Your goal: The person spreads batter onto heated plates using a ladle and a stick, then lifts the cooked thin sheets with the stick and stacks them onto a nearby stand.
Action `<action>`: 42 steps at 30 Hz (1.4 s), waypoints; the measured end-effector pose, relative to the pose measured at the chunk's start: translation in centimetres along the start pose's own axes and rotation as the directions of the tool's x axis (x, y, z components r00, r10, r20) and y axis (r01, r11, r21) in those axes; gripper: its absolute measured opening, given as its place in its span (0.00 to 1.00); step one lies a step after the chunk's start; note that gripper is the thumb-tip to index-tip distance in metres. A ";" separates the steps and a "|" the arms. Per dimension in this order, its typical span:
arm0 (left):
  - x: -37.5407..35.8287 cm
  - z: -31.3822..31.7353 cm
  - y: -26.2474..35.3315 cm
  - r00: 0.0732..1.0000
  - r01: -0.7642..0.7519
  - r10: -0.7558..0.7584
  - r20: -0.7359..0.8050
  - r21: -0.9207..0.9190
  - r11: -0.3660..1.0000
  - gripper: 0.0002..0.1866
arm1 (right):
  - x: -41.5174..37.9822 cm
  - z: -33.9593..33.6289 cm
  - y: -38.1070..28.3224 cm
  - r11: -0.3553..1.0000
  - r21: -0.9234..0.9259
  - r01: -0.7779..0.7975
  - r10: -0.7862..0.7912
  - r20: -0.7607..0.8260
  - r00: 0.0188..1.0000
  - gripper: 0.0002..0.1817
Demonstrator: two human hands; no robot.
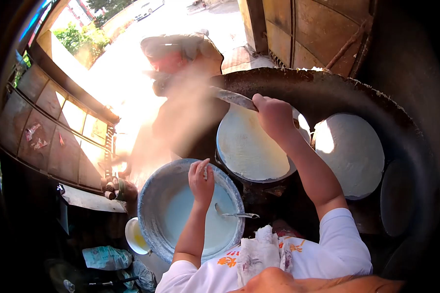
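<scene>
My right hand (pixel 275 116) is closed round a long flat scraper (pixel 233 98), held over the far edge of a round griddle (pixel 292 172). On that griddle lies a thin pale pancake (pixel 252 144), yellowish along its right side. Bare and slightly bent, the fingers of my left hand (pixel 201 179) are apart above a large basin (pixel 149 195) of pale, milky batter (pixel 181 207). Nothing shows in this hand. A metal ladle (pixel 237 215) rests in the basin, its handle over the right rim.
To the right, a second round griddle carries a pale sheet (pixel 352 151), and a dark round plate (pixel 401 198) lies beyond it. Steam (pixel 186 107) blurs the far left. A white container (pixel 138 235) and plastic bags (pixel 107 257) are by the basin. Metal doors (pixel 49 112) stand left.
</scene>
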State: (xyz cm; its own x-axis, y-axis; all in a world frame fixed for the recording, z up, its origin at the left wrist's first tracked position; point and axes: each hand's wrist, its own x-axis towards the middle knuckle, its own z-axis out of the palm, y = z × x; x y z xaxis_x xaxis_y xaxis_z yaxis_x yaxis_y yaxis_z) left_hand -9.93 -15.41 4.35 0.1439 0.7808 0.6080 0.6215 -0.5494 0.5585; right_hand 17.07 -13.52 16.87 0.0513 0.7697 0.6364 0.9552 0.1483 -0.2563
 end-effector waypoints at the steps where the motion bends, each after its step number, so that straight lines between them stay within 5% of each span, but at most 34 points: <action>1: 1.9 0.5 -1.8 0.990 -0.126 0.130 -0.057 0.071 0.989 0.14 | -0.5 -0.7 -1.1 1.000 0.002 0.004 -0.004 -0.030 1.000 0.04; 2: 3.8 1.1 -3.4 0.976 -0.189 0.200 -0.085 0.128 0.974 0.18 | -1.3 -1.7 -2.1 1.000 0.006 0.007 -0.007 -0.043 0.999 0.04; 5: 11.4 2.3 -7.4 0.992 -0.094 0.104 -0.076 0.132 0.987 0.38 | -3.8 -8.4 -4.5 0.993 0.083 -0.086 0.100 -0.175 0.980 0.07; 6: 14.0 1.6 -5.3 0.988 0.156 -0.152 0.038 -0.302 0.940 0.41 | -4.8 -11.0 -4.9 0.985 0.117 -0.123 0.147 -0.230 0.962 0.08; 7: 16.0 1.7 -4.0 0.965 0.260 -0.217 0.144 -0.464 0.847 0.37 | -6.4 -13.5 -4.6 0.953 0.216 -0.214 0.264 -0.239 0.935 0.12; 10: 18.4 3.3 2.1 0.870 0.345 0.065 0.488 -0.699 0.626 0.26 | -14.7 -20.7 -3.3 0.774 0.524 -0.356 0.508 -0.178 0.843 0.17; 12: 16.3 6.4 9.0 0.717 0.375 0.370 0.590 -0.775 0.509 0.19 | -22.4 -26.0 -2.0 0.694 0.633 -0.343 0.607 -0.259 0.752 0.20; 13: 14.9 8.3 12.2 0.630 0.390 0.512 0.583 -0.808 0.441 0.15 | -26.4 -29.3 -2.3 0.645 0.601 -0.472 0.698 -0.212 0.684 0.20; 16: 5.3 12.5 29.0 0.507 0.402 0.630 0.588 -0.808 0.430 0.09 | -39.0 -38.3 -3.7 0.462 0.643 -0.611 0.864 -0.171 0.473 0.20; 18: -1.3 15.3 42.4 0.226 0.364 0.774 0.592 -0.788 0.496 0.08 | -48.0 -45.3 -4.6 0.423 0.609 -0.670 0.906 -0.302 0.298 0.19; 20: -10.6 16.6 56.9 0.088 0.424 0.837 0.540 -0.781 0.459 0.08 | -56.5 -53.0 -3.7 0.269 0.606 -0.749 0.938 -0.341 0.061 0.19; 22: -19.1 18.4 70.3 0.041 0.232 0.898 0.438 -0.879 0.418 0.07 | -64.7 -61.8 -1.2 0.181 0.521 -0.834 0.894 -0.442 -0.081 0.19; 23: -23.0 16.4 76.5 0.088 0.093 0.948 0.306 -0.950 0.298 0.07 | -68.2 -65.8 -0.7 0.240 0.536 -0.810 0.848 -0.522 -0.094 0.18; 24: -27.2 14.9 83.7 0.117 -0.050 0.982 0.151 -0.986 0.157 0.08 | -73.6 -71.1 1.0 0.380 0.377 -0.844 0.695 -0.719 -0.008 0.18; 25: -30.6 16.0 89.4 0.169 -0.077 0.984 0.049 -0.995 0.062 0.07 | -76.2 -75.0 2.5 0.240 0.268 -0.933 0.501 -0.858 -0.118 0.16; 27: -37.2 15.2 97.4 0.160 0.235 0.987 -0.018 -0.970 -0.056 0.05 | -80.2 -85.2 -1.2 0.232 0.337 -0.912 0.568 -0.809 -0.154 0.16; 29: -42.1 7.7 101.1 0.137 0.150 0.972 -0.191 -0.966 -0.211 0.04 | -84.6 -90.7 -4.6 0.372 0.369 -0.851 0.543 -0.831 -0.123 0.17; 33: -59.0 16.1 107.8 0.106 -0.138 0.846 -0.523 -0.850 -0.508 0.14 | -100.5 -93.1 -2.3 0.476 0.614 -0.630 0.548 -0.767 -0.334 0.11; 34: -63.5 18.5 109.3 0.067 -0.192 0.841 -0.536 -0.834 -0.516 0.15 | -107.1 -92.7 0.0 0.440 0.632 -0.638 0.546 -0.752 -0.369 0.09; 35: -66.3 19.2 110.5 0.038 -0.205 0.836 -0.547 -0.823 -0.529 0.15 | -107.7 -91.9 1.7 0.344 0.642 -0.686 0.409 -0.760 -0.506 0.08; 36: -70.0 21.6 112.3 0.006 -0.270 0.801 -0.599 -0.772 -0.575 0.12 | -111.5 -91.3 4.1 0.421 0.577 -0.699 0.368 -0.814 -0.450 0.09; 37: -73.6 23.8 113.0 -0.001 -0.299 0.787 -0.616 -0.751 -0.588 0.12 | -113.2 -91.0 5.3 0.157 0.647 -0.746 0.276 -0.754 -0.596 0.10; 38: -75.8 25.2 113.0 -0.008 -0.336 0.778 -0.629 -0.731 -0.594 0.11 | -116.8 -89.8 7.1 0.196 0.624 -0.756 0.257 -0.777 -0.575 0.11; 40: -77.7 25.9 110.9 -0.116 -0.307 0.865 -0.488 -0.811 -0.499 0.10 | -118.6 -88.0 7.9 0.014 0.652 -0.758 0.227 -0.740 -0.633 0.10; 41: -78.4 25.8 109.4 -0.183 -0.297 0.896 -0.406 -0.845 -0.444 0.10 | -119.3 -87.3 8.1 0.057 0.676 -0.734 0.255 -0.721 -0.644 0.10; 42: -77.4 23.4 107.8 -0.332 -0.192 0.930 -0.157 -0.954 -0.230 0.09 | -120.0 -86.9 8.1 0.100 0.699 -0.708 0.283 -0.702 -0.653 0.10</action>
State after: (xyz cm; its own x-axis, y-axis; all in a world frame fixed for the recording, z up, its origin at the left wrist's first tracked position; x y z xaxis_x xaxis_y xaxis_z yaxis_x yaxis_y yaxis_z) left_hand 63.89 -128.07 4.31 0.4089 -0.8173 0.4060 -0.9053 -0.3075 0.2929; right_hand 43.96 -158.61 1.64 0.4415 -0.8970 0.0226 -0.1442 -0.0958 -0.9849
